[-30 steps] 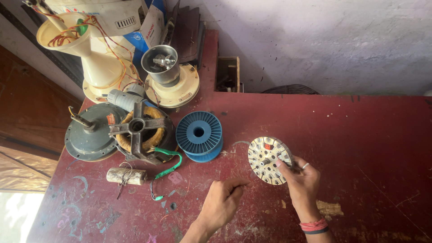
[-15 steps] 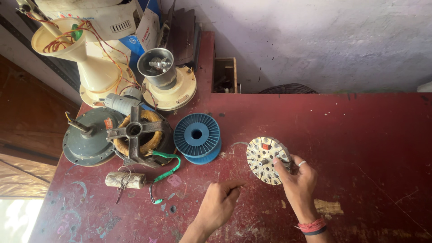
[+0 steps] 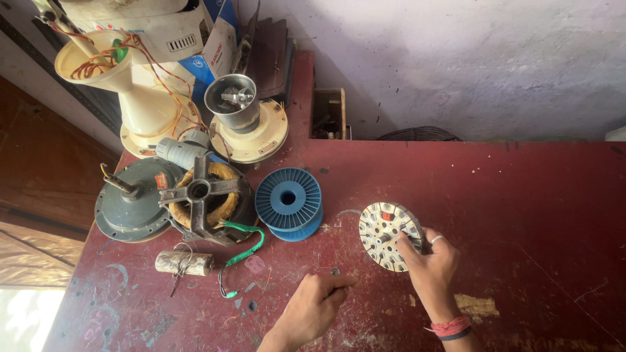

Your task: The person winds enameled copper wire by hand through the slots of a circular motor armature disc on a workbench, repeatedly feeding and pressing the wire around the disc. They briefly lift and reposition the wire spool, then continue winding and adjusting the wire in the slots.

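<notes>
A round slotted metal disc (image 3: 385, 231), a motor stator core with a small red patch near its top, lies on the red worktable (image 3: 521, 195). My right hand (image 3: 430, 261), with a ring and a red wristband, grips the disc at its right edge. My left hand (image 3: 316, 306) rests on the table in a loose fist, fingers pinched together, to the lower left of the disc. Whether it pinches a thin wire I cannot tell. A blue plastic spool (image 3: 289, 202) lies just left of the disc.
At the left stand an open motor with copper windings (image 3: 202, 195), a grey motor cover (image 3: 130, 199), a small cylinder with leads (image 3: 184, 262) and a green wire (image 3: 244, 251). Cream appliance bases (image 3: 251, 127) and a wooden box (image 3: 328, 114) sit at the back, against the wall.
My hands and the disc have held nearly still. The view has shifted slightly, so everything sits a little lower in the frame.
</notes>
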Motion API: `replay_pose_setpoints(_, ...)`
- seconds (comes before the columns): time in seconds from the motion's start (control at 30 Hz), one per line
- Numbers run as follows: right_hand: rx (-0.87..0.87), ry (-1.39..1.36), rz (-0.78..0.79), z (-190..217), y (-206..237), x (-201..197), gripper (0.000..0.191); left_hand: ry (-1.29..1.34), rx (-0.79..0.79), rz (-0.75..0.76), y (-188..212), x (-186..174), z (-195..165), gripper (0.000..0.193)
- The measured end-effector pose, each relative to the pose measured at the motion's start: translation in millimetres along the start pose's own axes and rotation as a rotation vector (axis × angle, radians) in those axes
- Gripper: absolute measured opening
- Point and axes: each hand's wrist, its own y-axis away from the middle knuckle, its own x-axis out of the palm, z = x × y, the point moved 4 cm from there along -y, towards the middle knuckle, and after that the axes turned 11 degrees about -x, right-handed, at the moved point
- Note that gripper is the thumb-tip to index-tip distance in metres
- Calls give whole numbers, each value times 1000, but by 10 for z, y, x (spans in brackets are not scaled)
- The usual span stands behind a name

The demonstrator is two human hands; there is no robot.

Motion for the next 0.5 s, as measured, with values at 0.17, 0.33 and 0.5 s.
replay_pose_setpoints(0.17, 41, -59, 27, -73, 77, -27, 18, -14, -98, 45, 46, -11, 284, 33)
replay_pose_setpoints(0.33, 92, 6, 35, -151, 142, 21, 16, -157, -101, 63, 155, -114, 594, 32)
replay_pose_setpoints(0.5, 83, -164, 25, 0, 64, 110, 16, -286, -188, 112, 354, -412, 414, 41)
